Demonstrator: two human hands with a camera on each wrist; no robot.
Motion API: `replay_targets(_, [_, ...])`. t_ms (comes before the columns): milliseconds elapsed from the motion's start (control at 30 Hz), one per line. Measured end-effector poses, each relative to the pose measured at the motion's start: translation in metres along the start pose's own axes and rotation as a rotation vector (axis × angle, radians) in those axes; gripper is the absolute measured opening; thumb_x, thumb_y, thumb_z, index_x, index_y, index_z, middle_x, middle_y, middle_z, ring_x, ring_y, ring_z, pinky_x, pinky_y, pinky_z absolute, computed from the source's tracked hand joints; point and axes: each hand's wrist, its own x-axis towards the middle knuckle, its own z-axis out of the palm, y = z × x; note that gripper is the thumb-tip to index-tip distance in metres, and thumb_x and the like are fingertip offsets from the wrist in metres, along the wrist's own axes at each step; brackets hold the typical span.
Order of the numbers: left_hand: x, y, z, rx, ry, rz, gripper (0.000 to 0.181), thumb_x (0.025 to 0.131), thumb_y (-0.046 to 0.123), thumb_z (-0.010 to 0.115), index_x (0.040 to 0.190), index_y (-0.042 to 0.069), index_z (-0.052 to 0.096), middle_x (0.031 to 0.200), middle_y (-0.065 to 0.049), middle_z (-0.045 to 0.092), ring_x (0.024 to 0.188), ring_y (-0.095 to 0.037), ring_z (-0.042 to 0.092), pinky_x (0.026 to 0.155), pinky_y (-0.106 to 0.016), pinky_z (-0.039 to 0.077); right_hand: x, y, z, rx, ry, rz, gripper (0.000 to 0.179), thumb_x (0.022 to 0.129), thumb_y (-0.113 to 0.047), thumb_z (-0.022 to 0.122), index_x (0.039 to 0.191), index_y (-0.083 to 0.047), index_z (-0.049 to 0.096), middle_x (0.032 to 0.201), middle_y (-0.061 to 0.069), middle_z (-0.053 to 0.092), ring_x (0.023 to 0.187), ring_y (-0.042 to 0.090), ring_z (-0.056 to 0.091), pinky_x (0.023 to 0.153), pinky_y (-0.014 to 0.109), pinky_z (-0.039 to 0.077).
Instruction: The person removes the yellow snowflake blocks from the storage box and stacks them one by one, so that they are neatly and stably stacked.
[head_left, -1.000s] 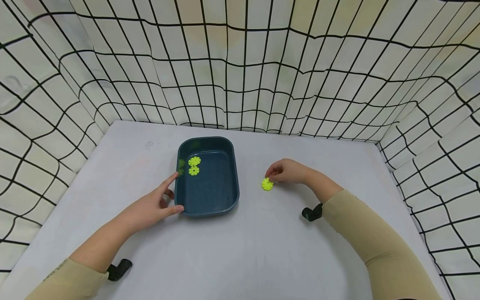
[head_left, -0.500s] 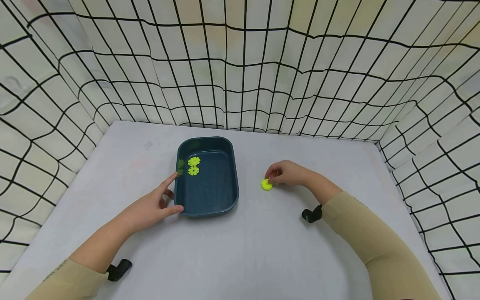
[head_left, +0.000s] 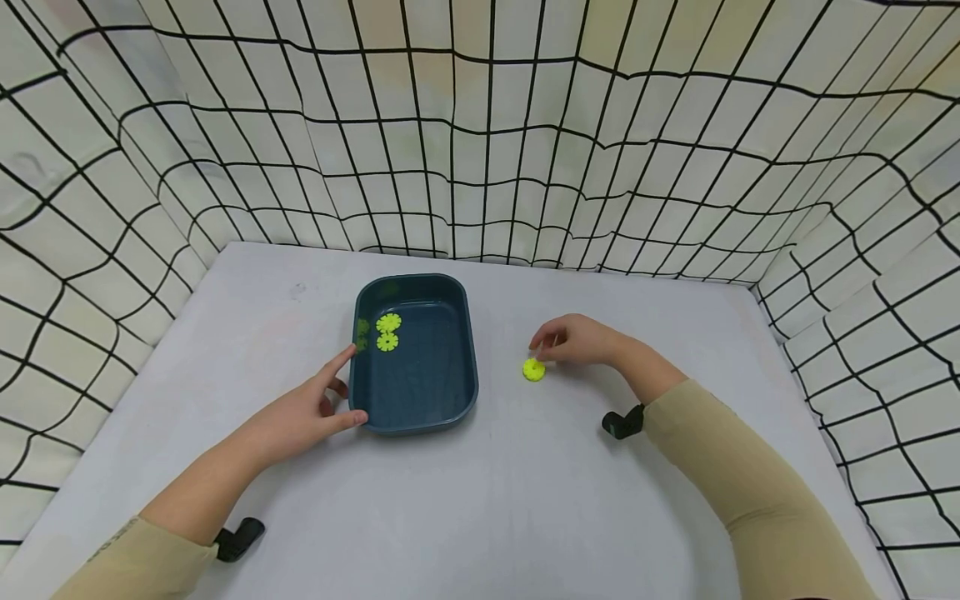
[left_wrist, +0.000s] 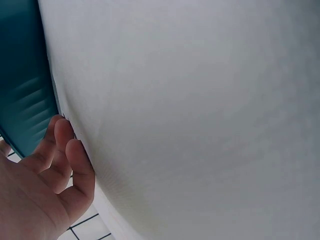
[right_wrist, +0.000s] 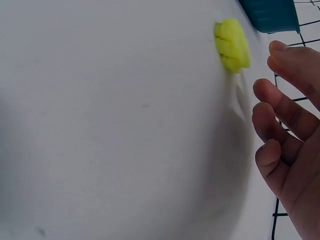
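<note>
My left hand [head_left: 303,417] touches the left side of a dark blue-green tray [head_left: 471,367], index fingertip at its side rim and thumb at the near-left corner. In the left wrist view the other fingers are bent loosely beside the tray wall [left_wrist: 25,95]. Two yellow-green notched plastic discs [head_left: 387,342] lie in the tray near its left wall. Right of the tray, a similar yellow disc piece [head_left: 534,370] rests on the table; the right wrist view shows it as a thick stack [right_wrist: 232,46]. My right hand [head_left: 581,340] hovers just above it, fingers apart and loosely bent, holding nothing.
A white-covered table [head_left: 465,517] carries everything. Black netting [head_left: 487,133] over pale sheets rises at the back and both sides. Black wrist-camera mounts [head_left: 240,539] stick out from both sleeves near the table.
My right fingers have let go of the yellow disc stack and lifted slightly away from it; the stack stays on the table. The left hand and tray have not moved.
</note>
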Motion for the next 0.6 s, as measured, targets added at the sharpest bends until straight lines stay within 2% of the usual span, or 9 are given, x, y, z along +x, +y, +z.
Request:
replay_targets(267, [0.001,-0.003,0.001,0.014,0.008,-0.008,0.103,0.087,0.059,0.067,0.16,0.031,0.0,0.125,-0.013,0.054,0.082,-0.017,0.056,0.066,-0.034,0.044,0.007,-0.017,-0.014,0.027,0.025,-0.04,0.025,0.092,-0.027,0.072,0.114,-0.015,0.073,0.098,0.002,0.064,0.09,0.022,0.057,0.079,0.036,0.046])
replay_targets(600, [0.001,-0.003,0.0,0.014,0.0,-0.014,0.103,0.087,0.06,0.067,0.16,0.033,-0.001,0.126,-0.014,0.054,0.082,-0.017,0.057,0.067,-0.034,0.045,0.032,-0.064,-0.026,0.03,0.019,-0.12,0.031,0.091,-0.033,0.073,0.116,-0.015,0.073,0.1,0.002,0.065,0.091,0.023,0.06,0.08,0.038,0.048])
